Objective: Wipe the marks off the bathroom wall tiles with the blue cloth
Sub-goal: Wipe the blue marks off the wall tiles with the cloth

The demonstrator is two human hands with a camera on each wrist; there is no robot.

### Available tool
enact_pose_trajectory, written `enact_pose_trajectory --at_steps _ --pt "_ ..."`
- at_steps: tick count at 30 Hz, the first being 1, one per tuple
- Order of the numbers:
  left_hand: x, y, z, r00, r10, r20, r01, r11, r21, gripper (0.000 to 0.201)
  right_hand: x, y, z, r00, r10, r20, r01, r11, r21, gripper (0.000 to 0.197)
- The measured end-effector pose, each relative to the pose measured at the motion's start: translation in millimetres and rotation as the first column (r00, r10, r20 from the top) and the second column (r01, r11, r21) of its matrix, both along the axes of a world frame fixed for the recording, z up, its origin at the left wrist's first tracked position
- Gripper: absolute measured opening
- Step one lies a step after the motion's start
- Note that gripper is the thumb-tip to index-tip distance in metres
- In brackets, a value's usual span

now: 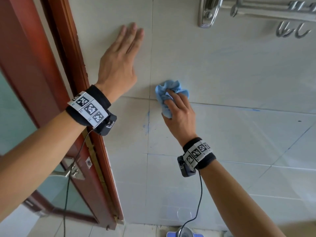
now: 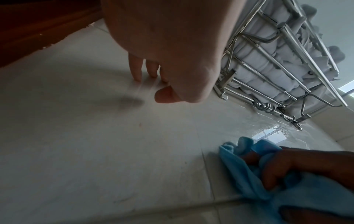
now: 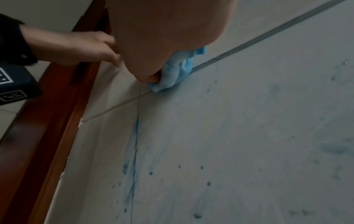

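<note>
My right hand (image 1: 177,110) grips the bunched blue cloth (image 1: 169,89) and presses it on the pale wall tiles (image 1: 222,69), right at a horizontal grout line. The same blue cloth (image 3: 174,72) shows under my palm in the right wrist view, and the blue cloth (image 2: 268,174) sits low right in the left wrist view. Blue marks (image 1: 147,122) run down the vertical grout just below and left of the cloth; these blue marks (image 3: 134,159) and scattered specks show clearly from the right wrist. My left hand (image 1: 123,53) lies flat on the tile, fingers straight, beside the door frame.
A red-brown wooden door frame (image 1: 71,65) borders the tiles on the left, with a glass door and metal handle (image 1: 66,173) below. A steel towel rack (image 1: 248,9) with hooks hangs at upper right, holding white towels (image 2: 268,50). Another blue smear (image 1: 255,110) marks the grout further right.
</note>
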State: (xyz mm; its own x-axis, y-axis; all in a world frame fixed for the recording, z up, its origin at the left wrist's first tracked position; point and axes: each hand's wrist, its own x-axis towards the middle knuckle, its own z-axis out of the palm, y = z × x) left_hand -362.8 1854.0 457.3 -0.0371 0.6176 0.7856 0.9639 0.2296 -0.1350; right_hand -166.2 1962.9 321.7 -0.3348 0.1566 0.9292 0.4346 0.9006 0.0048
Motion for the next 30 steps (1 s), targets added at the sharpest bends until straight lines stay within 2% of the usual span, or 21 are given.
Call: enact_pose_trajectory --at_steps 2,5,8,11,15,21,24,30 --pt "1.7 1.6 -2.9 1.000 0.016 0.002 -0.016 1.000 0.005 0.083 -6.5 -2.1 -7.6 0.999 0.025 -0.019 -0.026 1.000 -0.017 0.016" --pt "3.8 3.6 -4.2 0.999 0.030 -0.014 -0.030 1.000 0.010 0.083 -18.6 -15.6 -28.3 0.996 0.082 0.045 -0.079 0.995 -0.066 0.017" --pt "5.3 2.9 -3.8 0.999 0.037 -0.012 -0.037 0.999 0.009 0.083 -23.3 -25.3 -26.3 0.995 0.090 0.046 -0.084 0.988 -0.128 0.020" --pt "10.5 1.2 -4.1 0.999 0.036 0.014 -0.036 0.999 0.004 0.084 -14.0 -23.4 -19.8 0.987 0.068 0.144 -0.046 0.988 -0.149 0.024" --pt "15.0 -4.3 0.0 0.997 0.043 0.062 -0.041 0.999 -0.035 0.085 20.2 -7.7 -16.9 0.972 0.025 0.233 0.006 0.992 -0.128 0.020" --pt "16.0 -12.5 -8.6 0.999 0.017 0.030 -0.014 0.995 -0.102 0.084 102.9 26.3 -16.4 0.983 -0.081 0.166 0.099 0.990 -0.098 0.014" --pt "40.0 -6.9 -24.4 0.997 -0.067 0.038 0.070 0.994 -0.084 0.082 135.0 36.0 -17.2 0.985 -0.134 0.111 0.146 0.984 -0.105 0.017" --pt "91.3 17.3 -46.3 0.989 -0.149 0.019 0.150 0.985 -0.083 0.082 167.6 52.9 -19.5 0.974 -0.190 0.123 0.203 0.973 -0.109 0.019"
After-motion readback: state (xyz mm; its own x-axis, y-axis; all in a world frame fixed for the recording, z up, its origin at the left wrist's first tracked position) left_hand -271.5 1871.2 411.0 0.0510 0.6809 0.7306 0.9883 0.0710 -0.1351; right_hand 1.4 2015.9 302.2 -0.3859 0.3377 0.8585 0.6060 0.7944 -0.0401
